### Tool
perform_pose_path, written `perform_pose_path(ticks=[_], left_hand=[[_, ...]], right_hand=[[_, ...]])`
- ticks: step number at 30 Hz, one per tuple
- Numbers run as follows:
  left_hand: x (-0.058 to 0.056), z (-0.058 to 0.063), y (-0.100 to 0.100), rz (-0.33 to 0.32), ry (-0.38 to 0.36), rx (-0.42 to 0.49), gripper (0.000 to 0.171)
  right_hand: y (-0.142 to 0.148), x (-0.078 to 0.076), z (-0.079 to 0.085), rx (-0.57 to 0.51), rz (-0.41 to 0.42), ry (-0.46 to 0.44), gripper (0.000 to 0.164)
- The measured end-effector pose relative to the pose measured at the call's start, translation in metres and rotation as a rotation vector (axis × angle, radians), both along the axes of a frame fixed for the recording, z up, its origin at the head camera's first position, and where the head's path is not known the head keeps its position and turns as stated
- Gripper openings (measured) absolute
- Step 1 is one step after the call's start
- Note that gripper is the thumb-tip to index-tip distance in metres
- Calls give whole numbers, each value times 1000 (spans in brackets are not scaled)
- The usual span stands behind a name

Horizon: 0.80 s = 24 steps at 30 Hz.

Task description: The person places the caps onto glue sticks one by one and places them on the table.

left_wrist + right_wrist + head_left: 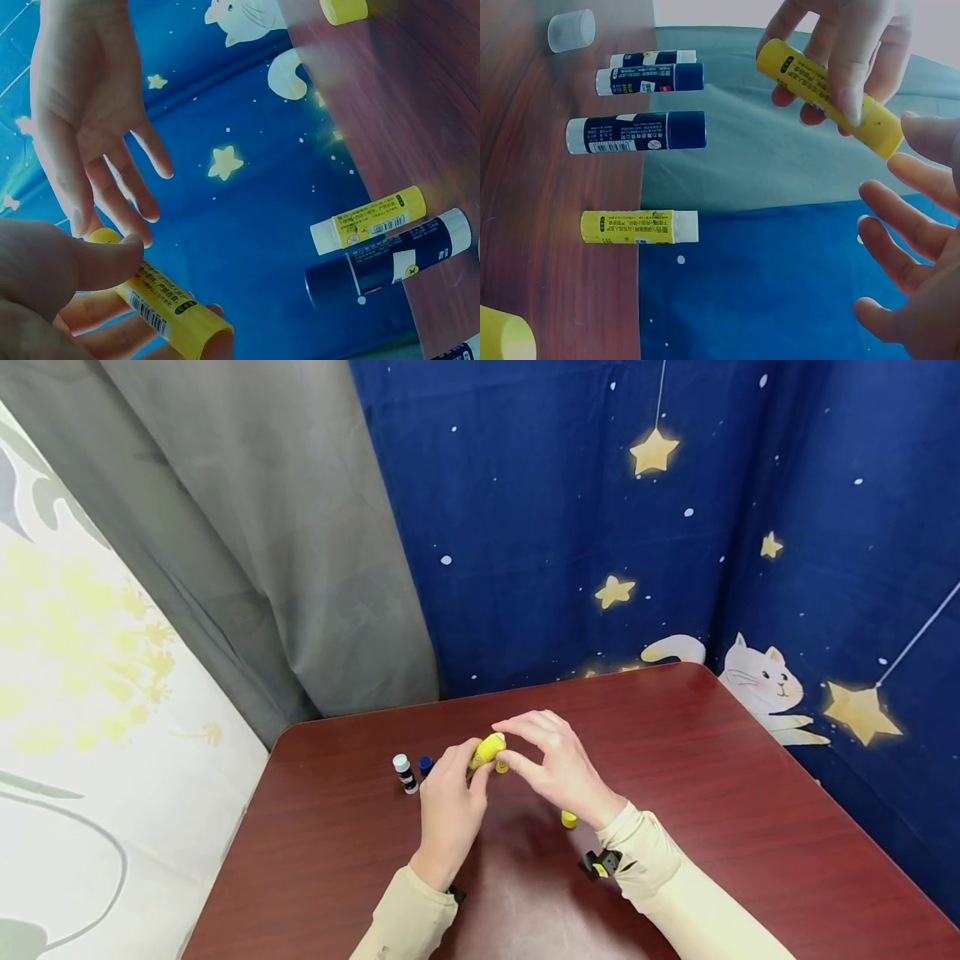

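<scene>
My left hand (pixel 452 800) grips a yellow glue stick (pixel 487 750) by its barrel, held tilted above the table. In the right wrist view the thumb of that left hand (pixel 859 60) lies along the printed label of the glue stick (pixel 799 75). My right hand (pixel 558 767) is beside the tube's far end, its thumb and forefinger spread to either side of that end. Straight fingers show on the right hand (pixel 94 127) in the left wrist view. Behind the held tube, another yellow glue stick (pixel 626 226) with a white top stands on the table.
Dark blue glue sticks (pixel 637 133) stand in a row on the reddish-brown table (pixel 315 843), left of the yellow one. A yellow cap (pixel 568 819) sits near my right wrist. A whitish translucent cap (pixel 571 31) is on the table. Curtains (pixel 540 527) hang behind the far edge.
</scene>
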<state>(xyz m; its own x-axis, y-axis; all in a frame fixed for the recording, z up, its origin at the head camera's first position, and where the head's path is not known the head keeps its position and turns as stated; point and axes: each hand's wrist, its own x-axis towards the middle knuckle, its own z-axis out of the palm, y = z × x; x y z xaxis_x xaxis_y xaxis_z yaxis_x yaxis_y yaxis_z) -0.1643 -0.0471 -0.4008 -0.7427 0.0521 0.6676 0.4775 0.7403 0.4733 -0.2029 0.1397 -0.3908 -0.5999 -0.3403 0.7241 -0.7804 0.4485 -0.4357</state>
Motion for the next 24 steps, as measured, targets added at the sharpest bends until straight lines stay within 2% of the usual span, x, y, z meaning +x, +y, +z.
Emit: perform_pose_path(ticks=[13, 18, 24], left_hand=[[3, 3, -6, 25, -151, 67, 36], [5, 3, -14, 65, -221, 119, 35], [8, 2, -26, 113, -215, 126, 34]], right_hand=[[7, -1, 0, 16, -39, -27, 40], [8, 0, -1, 18, -48, -42, 39], [10, 0, -2, 11, -62, -48, 38]])
